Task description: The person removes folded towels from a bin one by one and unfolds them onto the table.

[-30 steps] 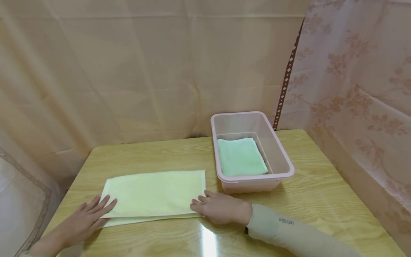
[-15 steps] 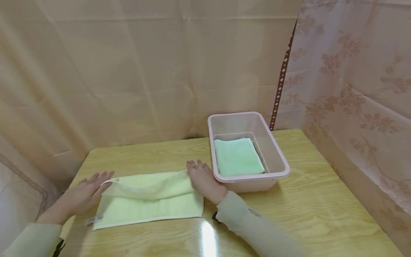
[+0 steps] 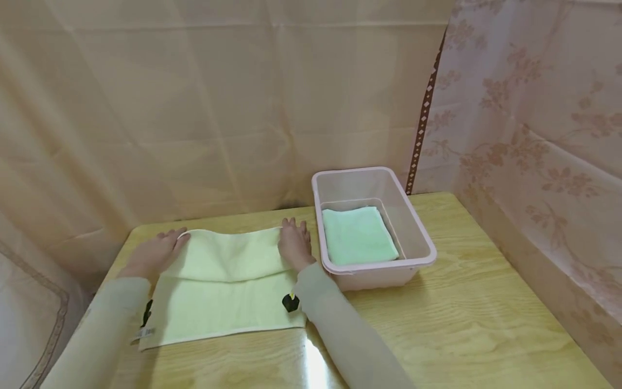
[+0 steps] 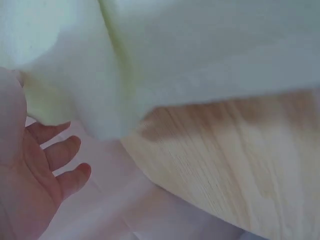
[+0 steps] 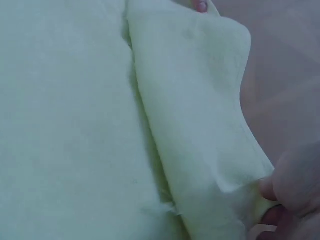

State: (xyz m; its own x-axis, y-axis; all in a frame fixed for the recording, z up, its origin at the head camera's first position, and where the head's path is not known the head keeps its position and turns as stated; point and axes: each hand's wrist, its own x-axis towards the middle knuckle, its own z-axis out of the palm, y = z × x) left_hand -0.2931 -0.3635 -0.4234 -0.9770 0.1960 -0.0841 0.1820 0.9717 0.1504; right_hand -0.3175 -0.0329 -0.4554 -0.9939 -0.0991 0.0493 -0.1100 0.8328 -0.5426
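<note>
A pale yellow towel (image 3: pixel 228 305) lies on the table in the head view, its far part raised and folded back at a crease. My left hand (image 3: pixel 156 253) pinches the far left corner of it. In the left wrist view the other fingers (image 4: pixel 65 152) of that hand stand apart from the cloth. At the far right corner my right hand (image 3: pixel 294 244) pinches the towel's edge between thumb and fingers, also seen in the right wrist view beside the raised towel flap (image 5: pixel 195 100). A small tag (image 3: pixel 144 333) shows at the near left corner.
Right of the towel stands a pink plastic basin (image 3: pixel 427 256) with a folded mint green towel (image 3: pixel 359 236) inside. The wooden table (image 3: pixel 461 302) meets a beige curtain (image 3: pixel 194 135) behind and a flowered curtain (image 3: pixel 549 162) on the right.
Both hands have moved from the towel's near edge to the far side, carrying the upper layer up and away. The lower layer is now uncovered at the front.
</note>
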